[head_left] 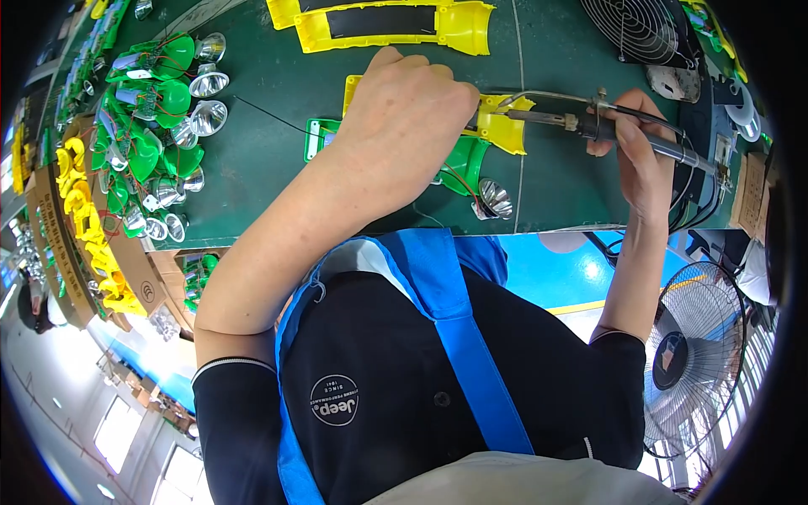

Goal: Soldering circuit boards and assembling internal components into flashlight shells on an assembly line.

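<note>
My left hand point(408, 122) is curled down over a yellow plastic shell point(507, 126), its fingers bent under and hidden. Whatever they grip does not show. In my right hand point(644, 164) is a soldering iron point(677, 150) with a thin metal feed tube point(547, 95) along it. The iron points left, its tip close to my left fingers and partly hidden by them. Beneath my left hand, a green plastic part point(465, 160) sticks out, with a red wire running to a silver reflector cup point(495, 199). Another green end point(316, 139) shows by my left wrist.
More yellow shells point(465, 29) lie along the far side of the green bench point(252, 181). Several green lamp assemblies with reflectors point(172, 97) are piled at left, beside a cardboard box point(147, 282) and yellow parts point(84, 219). A black fan point(635, 29) stands far right; a larger fan point(694, 353) is below.
</note>
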`<act>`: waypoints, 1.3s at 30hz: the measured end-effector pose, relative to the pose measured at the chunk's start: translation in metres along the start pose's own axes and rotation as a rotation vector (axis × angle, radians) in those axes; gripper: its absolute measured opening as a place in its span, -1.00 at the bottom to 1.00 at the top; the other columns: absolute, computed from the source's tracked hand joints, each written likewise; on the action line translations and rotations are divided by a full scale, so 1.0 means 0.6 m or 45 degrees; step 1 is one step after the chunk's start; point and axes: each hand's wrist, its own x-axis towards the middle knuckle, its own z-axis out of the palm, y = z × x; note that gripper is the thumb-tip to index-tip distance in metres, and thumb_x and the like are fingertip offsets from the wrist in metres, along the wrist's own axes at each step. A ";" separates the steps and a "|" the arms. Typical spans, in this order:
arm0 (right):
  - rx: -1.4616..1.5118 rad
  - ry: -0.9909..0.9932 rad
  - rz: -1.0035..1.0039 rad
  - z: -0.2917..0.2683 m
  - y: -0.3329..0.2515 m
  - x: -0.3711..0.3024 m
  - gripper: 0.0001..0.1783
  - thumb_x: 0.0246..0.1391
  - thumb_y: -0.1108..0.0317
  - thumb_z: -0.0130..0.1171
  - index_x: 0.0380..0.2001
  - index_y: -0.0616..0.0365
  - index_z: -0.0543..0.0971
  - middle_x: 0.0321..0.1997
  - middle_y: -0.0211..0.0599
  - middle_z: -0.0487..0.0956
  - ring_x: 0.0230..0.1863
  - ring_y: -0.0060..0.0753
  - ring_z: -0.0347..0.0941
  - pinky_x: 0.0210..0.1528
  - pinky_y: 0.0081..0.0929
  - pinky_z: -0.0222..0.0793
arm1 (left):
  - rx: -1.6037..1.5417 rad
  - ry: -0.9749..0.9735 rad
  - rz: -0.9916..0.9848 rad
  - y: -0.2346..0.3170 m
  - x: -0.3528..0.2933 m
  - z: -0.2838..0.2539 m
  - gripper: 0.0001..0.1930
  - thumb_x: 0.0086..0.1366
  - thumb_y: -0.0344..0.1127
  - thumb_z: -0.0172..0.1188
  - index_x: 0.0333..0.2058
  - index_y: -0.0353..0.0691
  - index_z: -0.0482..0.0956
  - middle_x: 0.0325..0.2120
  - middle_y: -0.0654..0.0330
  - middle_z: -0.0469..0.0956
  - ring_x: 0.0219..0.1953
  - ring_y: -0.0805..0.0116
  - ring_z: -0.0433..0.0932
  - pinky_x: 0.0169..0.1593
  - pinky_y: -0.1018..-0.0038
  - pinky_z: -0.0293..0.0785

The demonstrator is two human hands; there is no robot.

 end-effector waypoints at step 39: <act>0.342 0.080 -0.089 0.075 0.032 -0.067 -0.74 0.12 0.23 -0.03 -0.31 0.24 0.35 -0.54 -0.28 0.38 -0.42 -0.46 0.27 -0.28 -0.51 0.21 | -0.416 0.218 0.330 -0.063 -0.099 -0.026 -0.88 -0.02 -0.45 0.22 -0.45 -0.11 0.51 -0.50 0.36 0.45 -0.34 0.33 0.36 -0.24 0.41 0.20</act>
